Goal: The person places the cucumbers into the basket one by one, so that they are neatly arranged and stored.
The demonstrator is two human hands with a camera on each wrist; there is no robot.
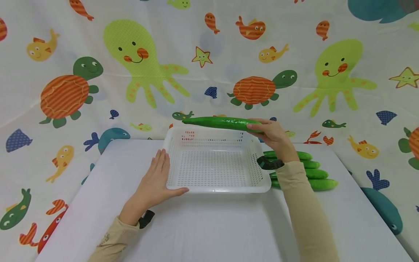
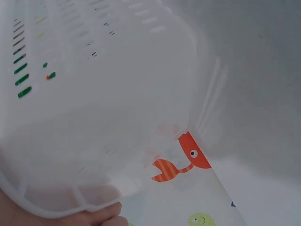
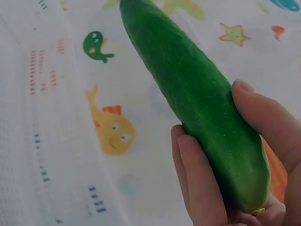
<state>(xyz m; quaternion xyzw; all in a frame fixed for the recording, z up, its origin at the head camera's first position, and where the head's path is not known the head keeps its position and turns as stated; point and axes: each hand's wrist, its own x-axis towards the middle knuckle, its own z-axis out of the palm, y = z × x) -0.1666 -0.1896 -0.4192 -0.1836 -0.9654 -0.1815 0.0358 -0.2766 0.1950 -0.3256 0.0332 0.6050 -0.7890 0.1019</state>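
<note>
My right hand (image 1: 274, 136) grips a long green cucumber (image 1: 217, 123) near its thick end, holding it level above the back rim of a white perforated plastic basket (image 1: 226, 190). In the right wrist view, the thumb lies on one side of the cucumber (image 3: 202, 103) and the fingers on the other. My left hand (image 1: 154, 181) rests against the basket's left side, fingers straight along the rim and thumb stretched toward the front corner. The left wrist view shows the basket's wall (image 2: 103, 127) close up, with fingertips (image 2: 106, 216) below its rim.
Several cucumbers (image 1: 324, 185) lie side by side on the white table (image 1: 209, 229), right of the basket and partly hidden by my right forearm. A curtain (image 1: 203, 36) printed with sea animals hangs behind the table and down both sides.
</note>
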